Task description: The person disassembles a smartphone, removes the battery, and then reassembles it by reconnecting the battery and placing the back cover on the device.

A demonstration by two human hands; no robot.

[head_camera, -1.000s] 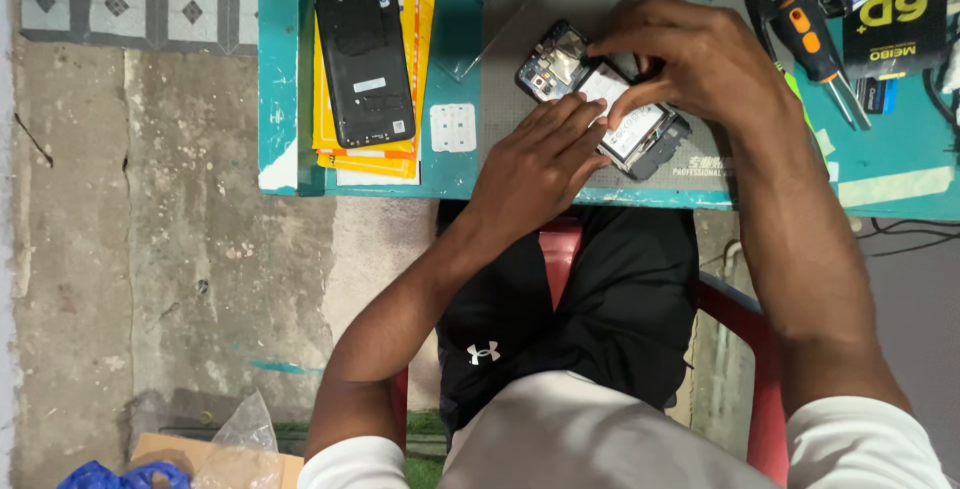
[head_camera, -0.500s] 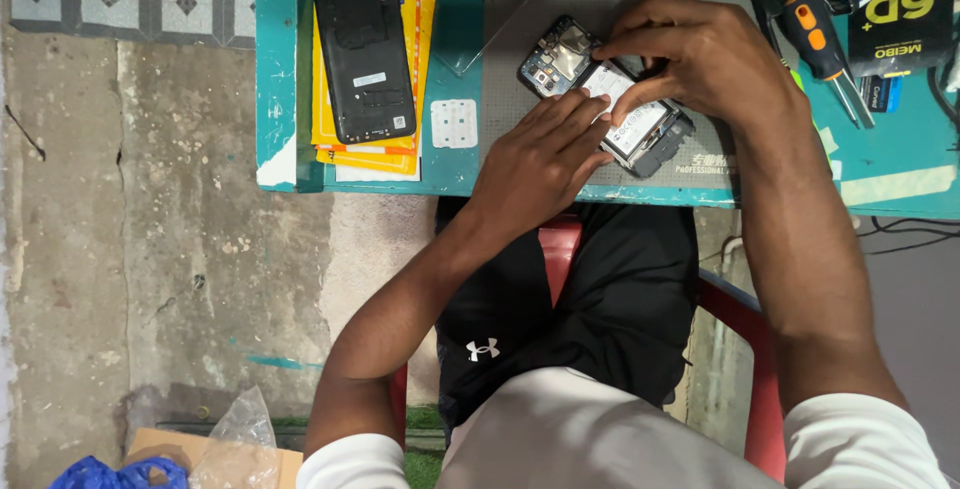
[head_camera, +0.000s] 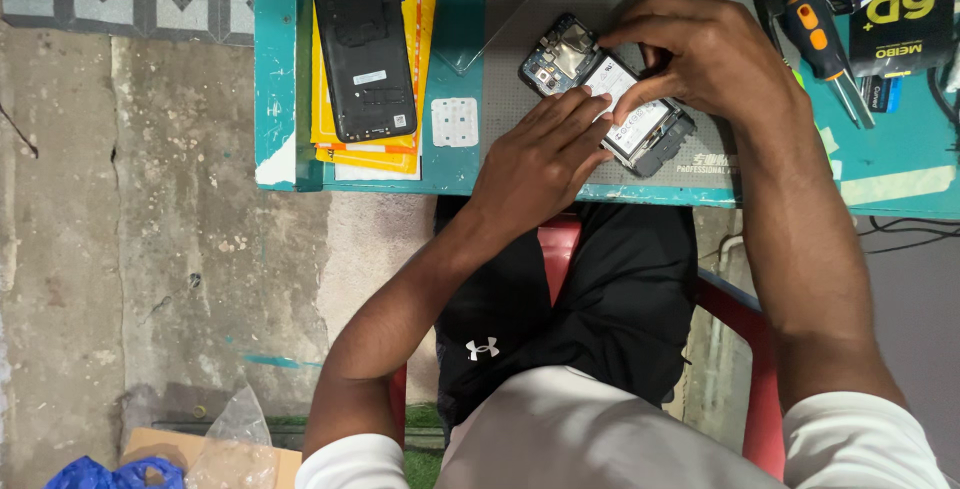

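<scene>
Head view: the opened phone (head_camera: 610, 99) lies on the grey mat (head_camera: 520, 49) on the teal surface (head_camera: 455, 164). Left hand (head_camera: 540, 154) presses flat fingers on its near edge; right hand (head_camera: 705, 54) pinches its battery area. Both hands are hardly moved from half a second ago.

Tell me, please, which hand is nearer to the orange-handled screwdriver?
Right. The right hand rests on the opened phone, just beside the orange-handled screwdriver; the left hand lies farther away, on the phone's opposite side.
</scene>
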